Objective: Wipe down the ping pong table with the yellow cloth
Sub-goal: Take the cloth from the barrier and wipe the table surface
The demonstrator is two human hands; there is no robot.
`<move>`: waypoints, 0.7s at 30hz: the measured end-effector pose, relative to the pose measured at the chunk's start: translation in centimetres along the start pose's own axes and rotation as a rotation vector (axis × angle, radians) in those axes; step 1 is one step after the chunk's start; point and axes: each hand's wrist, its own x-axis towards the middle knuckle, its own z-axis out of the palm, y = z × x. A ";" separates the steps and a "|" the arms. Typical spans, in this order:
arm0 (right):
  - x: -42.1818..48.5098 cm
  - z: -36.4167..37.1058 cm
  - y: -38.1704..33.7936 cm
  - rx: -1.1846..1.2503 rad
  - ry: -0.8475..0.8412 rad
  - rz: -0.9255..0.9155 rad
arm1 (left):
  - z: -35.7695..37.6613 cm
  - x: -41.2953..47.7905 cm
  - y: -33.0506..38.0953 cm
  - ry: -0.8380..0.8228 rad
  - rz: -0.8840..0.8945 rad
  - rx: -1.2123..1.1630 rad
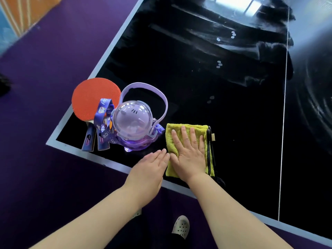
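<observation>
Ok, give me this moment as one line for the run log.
right hand: flat on yellow cloth | left hand: open, beside cloth | purple bottle, red paddle: table corner, left of cloth

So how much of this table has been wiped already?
Looks done: streaky wipe marks gleam across the far part of the ping pong table. In hand: the right hand presses flat on the folded yellow cloth near the front edge, the left hand open beside it. Probably left: the streak-free dark stretch nearby and the corner under the red paddle and purple bottle.
</observation>
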 end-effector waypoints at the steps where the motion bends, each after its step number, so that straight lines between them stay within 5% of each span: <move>1: 0.6 -0.2 0.3 0.000 0.008 -0.002 | -0.1 0.3 0.1 0.006 0.003 -0.002; 21: 17.0 -7.0 14.5 -0.050 0.055 -0.259 | 0.6 16.6 6.5 -0.034 -0.197 0.144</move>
